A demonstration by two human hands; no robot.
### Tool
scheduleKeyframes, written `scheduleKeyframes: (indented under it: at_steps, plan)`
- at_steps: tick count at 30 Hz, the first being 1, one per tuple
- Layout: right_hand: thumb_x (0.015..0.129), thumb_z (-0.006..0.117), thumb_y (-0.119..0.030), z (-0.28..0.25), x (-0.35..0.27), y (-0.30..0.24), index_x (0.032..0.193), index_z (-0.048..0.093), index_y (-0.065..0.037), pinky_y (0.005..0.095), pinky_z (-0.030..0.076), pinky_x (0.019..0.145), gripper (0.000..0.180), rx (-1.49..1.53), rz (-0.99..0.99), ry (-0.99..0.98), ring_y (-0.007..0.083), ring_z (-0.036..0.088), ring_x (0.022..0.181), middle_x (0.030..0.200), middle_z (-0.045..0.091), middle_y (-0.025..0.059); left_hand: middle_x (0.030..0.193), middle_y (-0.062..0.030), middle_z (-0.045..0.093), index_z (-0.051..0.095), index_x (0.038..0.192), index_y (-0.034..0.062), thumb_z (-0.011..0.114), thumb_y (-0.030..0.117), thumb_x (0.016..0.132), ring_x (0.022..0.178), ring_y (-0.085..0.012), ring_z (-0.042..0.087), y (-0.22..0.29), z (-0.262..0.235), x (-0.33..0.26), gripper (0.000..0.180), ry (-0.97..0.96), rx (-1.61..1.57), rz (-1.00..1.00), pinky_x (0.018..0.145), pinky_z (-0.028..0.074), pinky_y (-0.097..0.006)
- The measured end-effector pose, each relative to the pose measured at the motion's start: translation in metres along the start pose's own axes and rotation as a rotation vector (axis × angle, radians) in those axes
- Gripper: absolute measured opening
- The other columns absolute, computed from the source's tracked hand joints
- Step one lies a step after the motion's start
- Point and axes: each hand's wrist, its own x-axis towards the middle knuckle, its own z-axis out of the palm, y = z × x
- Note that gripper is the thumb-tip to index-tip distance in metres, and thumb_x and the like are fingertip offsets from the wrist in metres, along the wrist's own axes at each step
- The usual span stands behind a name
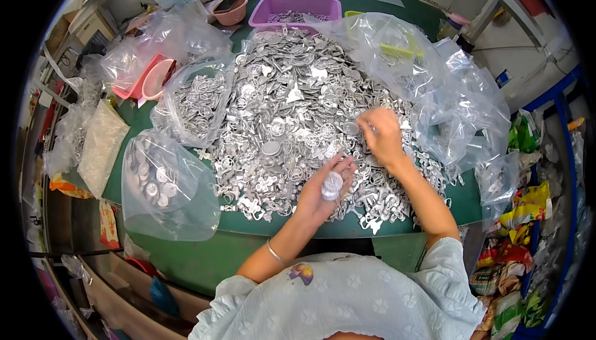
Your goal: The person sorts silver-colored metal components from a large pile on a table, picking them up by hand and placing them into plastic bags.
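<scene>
A large heap of small silver metal charms (292, 104) in many shapes covers the middle of the green table. My left hand (323, 191) is at the heap's near side, palm up, with its fingers curled around a few round silver discs (332, 186). My right hand (382, 134) hangs over the right part of the heap, fingers bent and pinched together. The motion blurs its fingertips, so what they hold, if anything, cannot be made out. A round disc (270, 148) lies on the heap to the left of my hands.
An open clear bag (198, 210) with round discs lies at the near left. Behind it sits another bag of charms (198, 104). A purple basin (295, 4) stands at the back. Clear plastic bags (434, 101) and a yellow-green basket (397, 50) are on the right; red scoops (138, 80) are left.
</scene>
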Motion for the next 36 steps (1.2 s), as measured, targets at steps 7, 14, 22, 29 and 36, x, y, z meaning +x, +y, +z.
scheduleKeyframes:
  at_steps: [7,14,22,29,36]
  plan:
    - [0.072,0.065,-0.013,0.0,0.011,-0.02,0.078,0.062,-0.005,0.035,0.043,0.075,0.01,0.302,-0.231,-0.269,0.0247,0.056,0.081,0.079,0.06,0.0072,0.133,-0.0164,0.038,0.031,0.132,0.0046,0.043,0.016,0.092,0.121,-0.0291,0.041,0.022,0.004,0.013,0.044,0.025,-0.197,0.143,0.1,0.037,-0.041]
    - [0.072,0.066,-0.013,0.067,0.033,0.044,0.084,0.063,-0.005,0.0392,0.039,0.076,0.015,-0.199,0.154,-0.122,0.0278,0.051,0.088,0.083,0.059,0.0102,0.134,-0.0172,0.036,0.03,0.132,0.003,0.045,0.005,0.085,0.123,-0.03,0.039,0.027,0.005,0.009,0.049,-0.105,-0.241,0.18,0.102,0.035,-0.041]
    - [0.069,0.068,-0.014,0.071,0.033,0.049,0.074,0.06,-0.005,0.0388,0.037,0.077,0.013,-0.11,0.182,-0.199,0.0278,0.048,0.089,0.092,0.055,0.0075,0.092,-0.005,0.051,0.042,0.124,0.0032,0.05,0.006,0.085,0.085,-0.0154,0.052,0.027,-0.012,0.014,0.04,-0.059,-0.309,0.115,0.072,0.047,-0.025]
    - [0.067,0.071,-0.016,0.073,0.037,0.041,0.072,0.059,-0.005,0.0394,0.036,0.074,0.017,-0.244,0.173,-0.172,0.0277,0.048,0.087,0.087,0.054,0.0076,0.091,-0.0032,0.047,0.04,0.126,0.0034,0.052,0.005,0.086,0.075,-0.0113,0.045,0.035,0.011,0.029,0.042,0.008,-0.198,0.112,0.059,0.039,-0.02]
    - [0.067,0.068,-0.013,0.044,0.045,0.015,0.071,0.056,-0.007,0.0372,0.037,0.067,0.014,-0.046,-0.071,-0.066,0.0265,0.051,0.076,0.074,0.055,0.0073,0.126,-0.0141,0.045,0.034,0.128,0.0016,0.049,0.006,0.088,0.109,-0.0253,0.05,0.051,0.017,0.052,0.043,0.084,-0.125,0.234,0.093,0.044,-0.037]
